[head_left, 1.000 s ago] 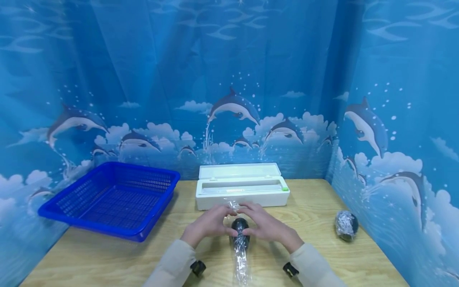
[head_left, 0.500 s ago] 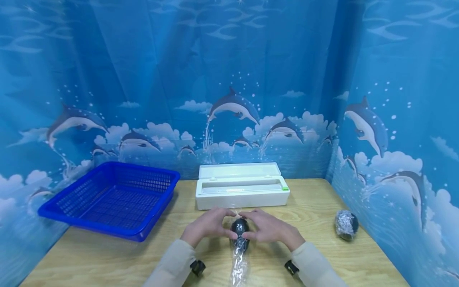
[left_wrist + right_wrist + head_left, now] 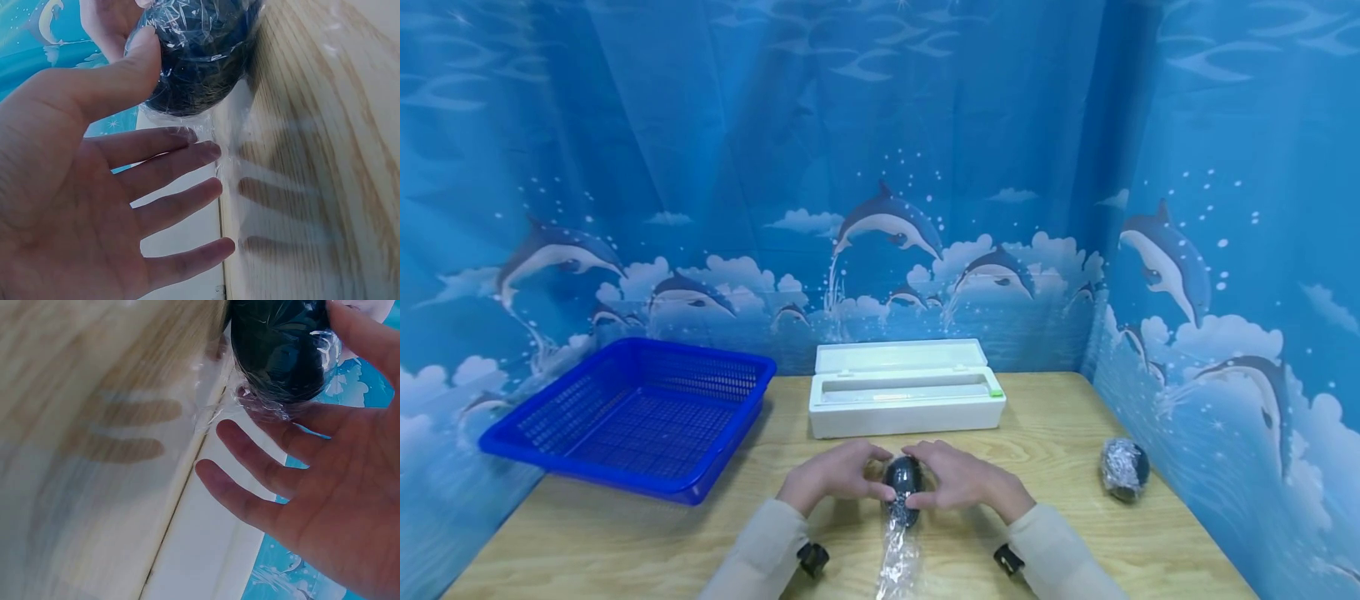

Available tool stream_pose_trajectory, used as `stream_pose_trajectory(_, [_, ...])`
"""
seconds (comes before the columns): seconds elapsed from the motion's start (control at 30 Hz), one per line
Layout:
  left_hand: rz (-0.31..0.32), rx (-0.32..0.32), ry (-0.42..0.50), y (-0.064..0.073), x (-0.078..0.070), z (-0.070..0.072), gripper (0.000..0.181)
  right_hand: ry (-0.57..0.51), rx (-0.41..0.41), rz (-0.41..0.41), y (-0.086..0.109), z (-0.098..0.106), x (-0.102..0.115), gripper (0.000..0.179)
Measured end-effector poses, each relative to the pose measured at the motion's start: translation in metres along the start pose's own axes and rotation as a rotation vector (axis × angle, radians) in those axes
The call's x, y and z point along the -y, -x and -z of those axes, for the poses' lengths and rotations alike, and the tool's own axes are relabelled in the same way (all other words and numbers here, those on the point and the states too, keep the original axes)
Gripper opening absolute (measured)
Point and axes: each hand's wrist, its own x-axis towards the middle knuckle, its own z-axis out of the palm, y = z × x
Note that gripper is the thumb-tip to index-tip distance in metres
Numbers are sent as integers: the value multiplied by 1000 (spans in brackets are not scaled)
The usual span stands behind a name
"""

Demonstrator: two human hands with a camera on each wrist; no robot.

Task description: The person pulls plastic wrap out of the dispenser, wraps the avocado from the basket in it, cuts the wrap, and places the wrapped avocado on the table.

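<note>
A dark, egg-shaped thing point(image 3: 904, 477) in clear plastic wrap lies at the middle of the table between both hands. My left hand point(image 3: 838, 479) holds it from the left, thumb on its near upper side and index finger at the wrap on its far end. My right hand point(image 3: 962, 479) mirrors this from the right. In the left wrist view the thumb point(image 3: 134, 69) presses the wrapped surface, while the lower fingers are spread. Loose wrap point(image 3: 262, 406) gathers by the right fingertips. A strip of plastic wrap point(image 3: 898, 562) trails over the table toward me.
Behind the hands stands a white wrap dispenser box point(image 3: 910, 421) with its lid raised. A blue plastic basket point(image 3: 602, 471) is at the left. Another dark, partly wrapped oval thing point(image 3: 1124, 471) lies near the table's right edge. A dolphin-print curtain point(image 3: 880, 167) surrounds the table.
The wrap sticking up at the far end has come down close to the dark thing. Both hands' fingertips have drawn slightly toward me, and the trailing strip has shifted a little left.
</note>
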Motion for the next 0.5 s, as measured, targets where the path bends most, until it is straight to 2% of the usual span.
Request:
stream_pose_trajectory(0.17, [-2,24,5,0,0,0,60,-35,2,-22,1,1,0,76])
stream_pose_trajectory(0.37, [9,26,19,2,0,0,57,-93,21,-26,2,1,-2,69])
stream_pose_trajectory(0.5, [-7,29,1,2,0,-1,56,-127,42,-32,2,1,-1,65])
